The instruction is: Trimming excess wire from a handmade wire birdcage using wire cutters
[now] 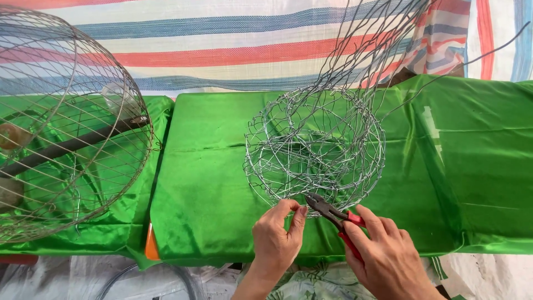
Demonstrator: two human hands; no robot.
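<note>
A half-woven wire mesh basket [314, 145] lies on its side on the green cloth [211, 166], with loose wire ends rising toward the upper right. My left hand [277, 236] pinches the basket's lower rim wire between thumb and fingers. My right hand [383, 253] grips red-handled pliers [336, 215], whose dark jaws point up-left at the same stretch of rim, just right of my left fingers.
A large finished wire cage [66, 128] with a dark rod through it stands at the left on a second green-covered surface. A striped tarp [233, 44] hangs behind. Coiled wire [150, 278] lies on the floor below the table edge.
</note>
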